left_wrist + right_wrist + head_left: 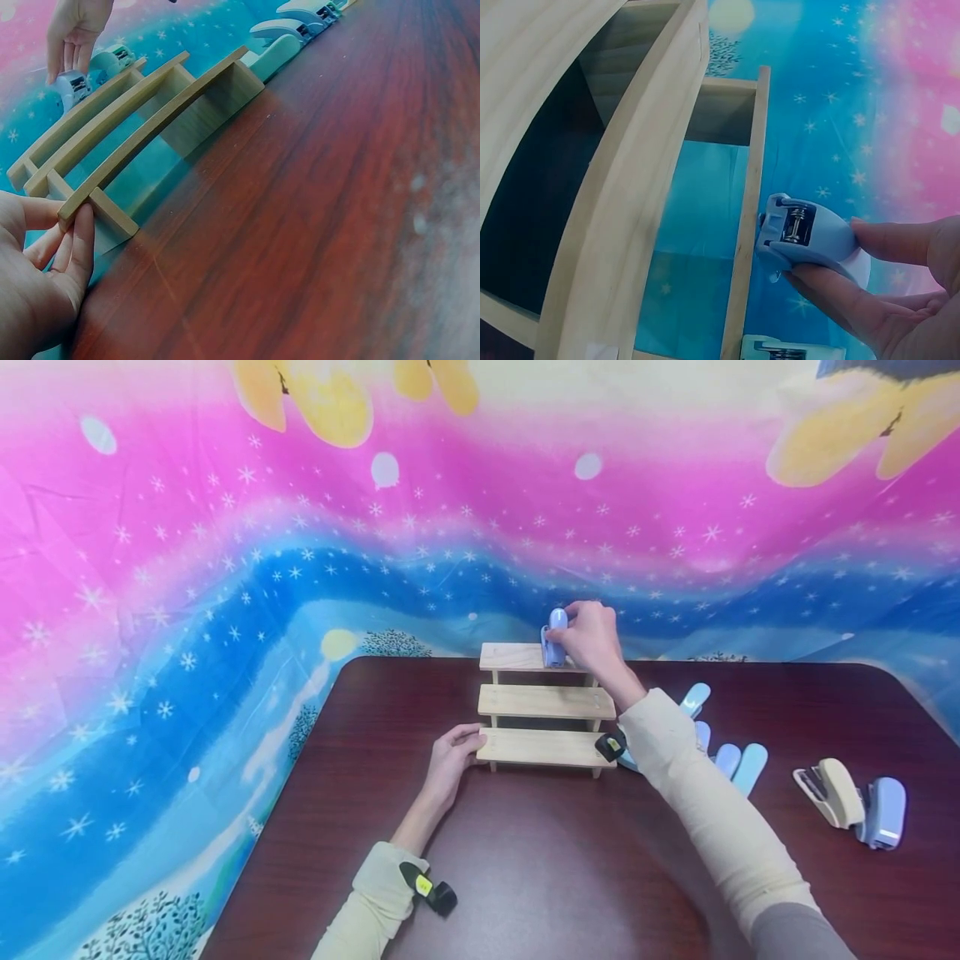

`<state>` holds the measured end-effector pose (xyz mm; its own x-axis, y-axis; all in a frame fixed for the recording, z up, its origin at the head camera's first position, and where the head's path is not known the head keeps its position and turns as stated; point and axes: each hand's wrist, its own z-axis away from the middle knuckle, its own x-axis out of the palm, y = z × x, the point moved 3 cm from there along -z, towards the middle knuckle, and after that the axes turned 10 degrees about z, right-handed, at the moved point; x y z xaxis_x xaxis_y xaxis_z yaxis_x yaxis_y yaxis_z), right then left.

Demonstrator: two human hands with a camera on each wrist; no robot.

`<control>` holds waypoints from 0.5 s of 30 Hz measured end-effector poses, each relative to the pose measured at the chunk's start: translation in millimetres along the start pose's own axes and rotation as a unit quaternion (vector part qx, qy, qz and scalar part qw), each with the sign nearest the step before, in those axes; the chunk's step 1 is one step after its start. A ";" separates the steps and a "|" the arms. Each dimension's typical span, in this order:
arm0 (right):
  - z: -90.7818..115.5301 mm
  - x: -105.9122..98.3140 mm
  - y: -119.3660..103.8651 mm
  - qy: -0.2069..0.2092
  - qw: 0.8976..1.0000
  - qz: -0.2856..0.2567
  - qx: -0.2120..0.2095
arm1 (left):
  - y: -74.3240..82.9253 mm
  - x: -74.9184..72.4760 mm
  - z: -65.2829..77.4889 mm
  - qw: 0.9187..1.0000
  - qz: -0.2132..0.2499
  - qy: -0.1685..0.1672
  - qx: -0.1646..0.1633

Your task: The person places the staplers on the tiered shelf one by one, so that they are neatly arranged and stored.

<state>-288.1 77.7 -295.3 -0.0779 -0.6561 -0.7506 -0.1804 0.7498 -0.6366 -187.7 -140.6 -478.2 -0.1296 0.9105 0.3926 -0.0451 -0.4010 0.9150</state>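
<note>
A three-tier wooden display stand point(543, 746) stands on the table. My left hand point(447, 764) grips the left end of its lowest step, fingers beneath the board in the left wrist view. My right hand point(596, 633) pinches a light blue stapler point(556, 639) between thumb and fingers at the top step. In the right wrist view that stapler point(806, 234) meets the edge of the top board. Beside it a mint green stapler point(791, 349) shows at the bottom edge, and it also appears in the left wrist view point(114, 58); in the head view my right hand hides it.
Several blue and mint staplers point(750, 767) lie right of the stand, partly hidden by my right sleeve. Farther right are a cream stapler point(840, 792) and a blue stapler point(887, 810). A patterned cloth point(225, 568) hangs behind the dark table point(555, 860).
</note>
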 end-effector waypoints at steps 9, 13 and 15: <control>-4.6 6.4 -1.7 -0.006 0.999 0.032 0.007 | 1.4 -0.1 1.4 1.000 -0.010 0.004 0.001; -3.2 6.8 -1.1 -0.003 0.999 0.044 -0.001 | 0.7 0.0 1.3 1.000 -0.009 0.001 0.001; -1.7 5.4 -0.6 0.004 0.999 0.048 -0.013 | 0.2 0.2 1.3 1.000 -0.006 -0.002 0.003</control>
<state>-290.1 73.5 -298.7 -0.1036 -0.5817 -0.8068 -0.1975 0.8070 -0.5565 -186.5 -140.3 -477.8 -0.1258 0.9160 0.3810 -0.0415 -0.3886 0.9205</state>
